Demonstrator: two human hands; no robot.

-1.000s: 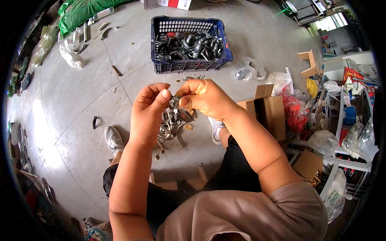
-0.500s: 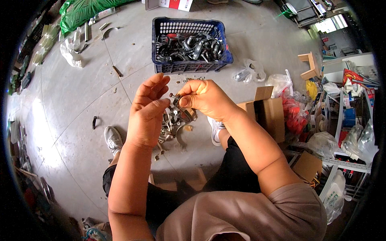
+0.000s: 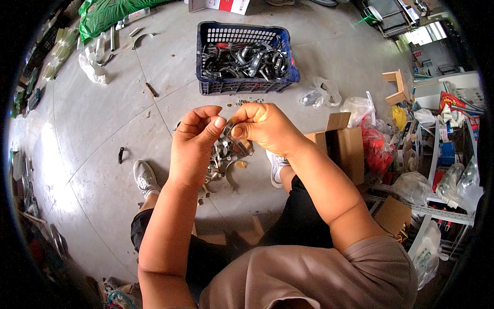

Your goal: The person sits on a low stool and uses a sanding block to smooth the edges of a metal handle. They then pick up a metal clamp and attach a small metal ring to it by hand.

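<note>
Holds in the right hand [image 3: 266,126] a curved metal clamp [image 3: 229,127], gripping it between the thumb and the bent fingers. Holds the left hand [image 3: 191,141] just beside the clamp, with thumb and forefinger bent toward each other near its end. Cannot tell whether pinching a small part with this left hand or only touching, because of the fingers in front. Has the clamp before the body, between the two hands, above a pile of small metal parts [image 3: 223,153] on the grey floor [image 3: 103,129]. At the lower right side of this pile, a curved strip [image 3: 230,177]. Rests one light shoe [image 3: 145,175] to the left of the pile and the other shoe [image 3: 276,167] to the right. Beyond the hands, a blue plastic basket [image 3: 249,88] with many dark and shiny clamps [image 3: 254,62] inside; near its front wall, small nut-like pieces [image 3: 249,102] scattered about. To the right of the basket, a clear plastic bag [image 3: 324,92]. Nearer the body, an open cardboard box [image 3: 351,154], with a red plastic bag [image 3: 378,147] just beside.
</note>
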